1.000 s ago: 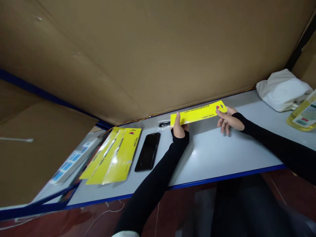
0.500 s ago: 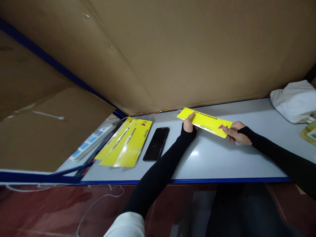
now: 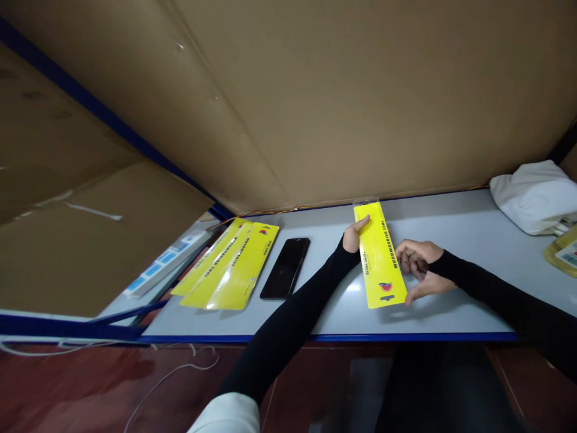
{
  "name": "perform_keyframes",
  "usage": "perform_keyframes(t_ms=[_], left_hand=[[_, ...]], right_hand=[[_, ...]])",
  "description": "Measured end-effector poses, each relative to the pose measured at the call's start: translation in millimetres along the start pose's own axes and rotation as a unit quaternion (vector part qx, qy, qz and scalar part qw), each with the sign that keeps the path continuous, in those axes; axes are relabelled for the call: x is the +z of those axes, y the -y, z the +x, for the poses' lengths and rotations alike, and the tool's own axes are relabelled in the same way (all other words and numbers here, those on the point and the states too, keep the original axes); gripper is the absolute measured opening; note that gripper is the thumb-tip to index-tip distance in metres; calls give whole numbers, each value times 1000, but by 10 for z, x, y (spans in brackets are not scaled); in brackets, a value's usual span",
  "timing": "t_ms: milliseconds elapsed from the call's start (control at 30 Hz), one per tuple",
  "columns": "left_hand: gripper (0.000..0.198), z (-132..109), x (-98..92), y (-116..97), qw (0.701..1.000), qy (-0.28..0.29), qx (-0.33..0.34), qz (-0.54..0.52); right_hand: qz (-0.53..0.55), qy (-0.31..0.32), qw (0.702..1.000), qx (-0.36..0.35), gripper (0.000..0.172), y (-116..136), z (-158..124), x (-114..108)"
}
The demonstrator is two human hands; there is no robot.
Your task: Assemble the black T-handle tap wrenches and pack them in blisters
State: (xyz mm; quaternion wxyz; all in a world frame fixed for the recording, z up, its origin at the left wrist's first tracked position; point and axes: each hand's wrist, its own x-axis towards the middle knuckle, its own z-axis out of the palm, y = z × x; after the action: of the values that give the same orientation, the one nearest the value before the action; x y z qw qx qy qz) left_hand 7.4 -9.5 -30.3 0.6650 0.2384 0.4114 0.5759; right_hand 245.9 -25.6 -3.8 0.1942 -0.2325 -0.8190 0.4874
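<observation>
A yellow card [image 3: 379, 255] printed "WOODWORKING TOOL" is held above the table, in a clear plastic sleeve that shows at its far end. My left hand [image 3: 356, 233] grips its left edge, thumb on the front and the other fingers hidden behind. Beside the card's right edge is my right hand [image 3: 421, 267], fingers curled and apart from the thumb, whose tip is close to the lower right corner. Whether it touches the card I cannot tell. Left of my left arm lies a black phone [image 3: 285, 268], and beyond it several overlapping yellow cards [image 3: 234, 264].
The white table [image 3: 455, 222] has a blue front edge and a brown board wall [image 3: 360, 102] behind. A white cloth bundle [image 3: 536, 195] and a yellowish roll [image 3: 563, 252] are at the right. A white and blue box [image 3: 166, 261] stands beyond the left end.
The yellow card has turned from lying crosswise to pointing lengthwise toward me. My right hand has let go of its end and opened beside it; my left hand keeps its hold.
</observation>
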Motion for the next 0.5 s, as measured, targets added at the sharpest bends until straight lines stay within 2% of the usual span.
perform_keyframes(t_ms=[133,300,367,500], left_hand=[[38,-27,8,-66,999,-6,-14,52],[49,-63,28,-76,996,-7,-1,85],[47,-71,27,-75,996,-5,5,92],[41,-84,8,-83,994,9,11,111]], right_hand=[[-66,-10,998,-17,82,51,-2,34],[-154,-38,987,-6,57,65,-11,135],[-173,-54,983,-1,53,51,-14,176],[-178,-83,980,-8,55,15,-22,233]])
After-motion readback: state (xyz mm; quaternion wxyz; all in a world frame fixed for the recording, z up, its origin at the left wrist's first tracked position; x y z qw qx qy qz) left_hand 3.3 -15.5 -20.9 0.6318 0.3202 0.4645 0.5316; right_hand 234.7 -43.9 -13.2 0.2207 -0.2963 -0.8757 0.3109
